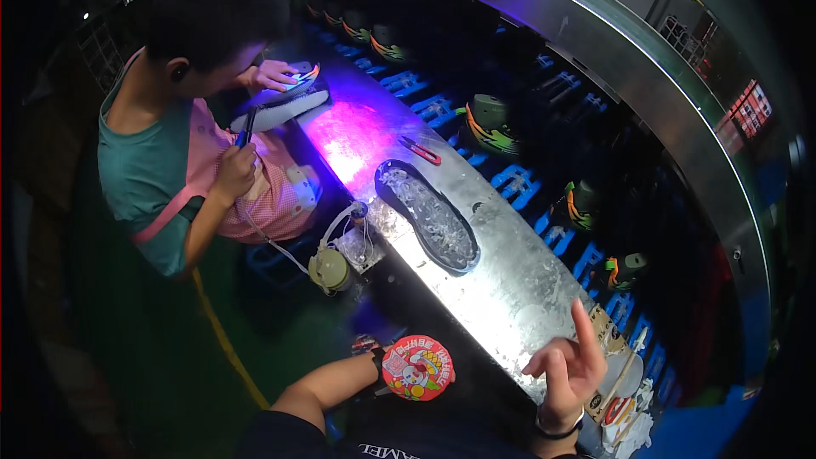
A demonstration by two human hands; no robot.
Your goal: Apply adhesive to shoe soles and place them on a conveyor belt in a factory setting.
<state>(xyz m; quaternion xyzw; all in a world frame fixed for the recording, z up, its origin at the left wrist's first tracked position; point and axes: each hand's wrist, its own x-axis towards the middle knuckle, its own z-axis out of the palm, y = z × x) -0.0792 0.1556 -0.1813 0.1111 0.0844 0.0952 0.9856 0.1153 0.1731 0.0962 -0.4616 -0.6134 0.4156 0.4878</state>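
My left hand (387, 349), with a dark band at its wrist, is at the lower middle, mostly hidden behind a round red hand fan (416, 367) with a cartoon print. It appears to grip the fan, though the fingers do not show. Over the near right end of the metal bench (518, 306), my right hand (571, 370) is raised, index finger stretched upward and the others partly bent; nothing shows in it. A dark shoe sole or insole (427, 217), its inside smeared whitish, lies on the bench beyond both hands. Red-handled snips (420, 150) rest past it.
At left a co-worker (208, 144) in a pink apron handles a shoe (293, 89) and a dark pen-like tool (246, 127). A pale yellow pot (329, 269) hangs by the bench edge. Shoes (491, 123) on blue racks line the far side. Cardboard and wipes (629, 429) lie right.
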